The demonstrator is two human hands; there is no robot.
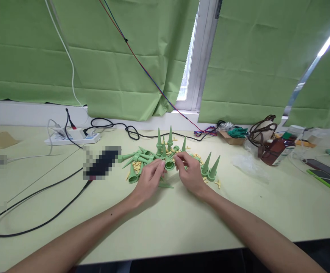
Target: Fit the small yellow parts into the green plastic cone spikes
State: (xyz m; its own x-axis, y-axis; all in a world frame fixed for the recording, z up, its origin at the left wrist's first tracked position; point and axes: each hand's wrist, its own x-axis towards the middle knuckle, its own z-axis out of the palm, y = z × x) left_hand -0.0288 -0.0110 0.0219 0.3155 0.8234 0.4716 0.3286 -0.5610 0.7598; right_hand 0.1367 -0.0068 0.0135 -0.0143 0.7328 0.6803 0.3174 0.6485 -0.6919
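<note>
My left grip [150,178] is clamped on a green cone [169,165], thumb and fingers closed on its left side. The cone sits between my two hands, over the middle of the counter [165,227], with its round open mouth turned towards me. My right grip [191,172] is just to the right, thumb and fingertips drawn close together beside the mouth; I cannot tell whether they pinch anything small or touch the cone.

I judge the cone to be thin moulded plastic: very light, stiff, smooth enough to turn between dry fingers, and not fragile, though a slim point like those around it looks the likeliest part to bend. The best hold seems to be the wide collar about the mouth, taken from the sides so the opening is free; on the taper, fingers could slide towards the tip.

To the left lies a heap [144,156] of more cones, with yellow tees [136,166] among them. Upright cones [159,146] stand on the far side, and a standing pair [213,171] is to the right, near a lone tee [218,184]. The tees look light and hard, so a fingertip pinch should suit them
</note>
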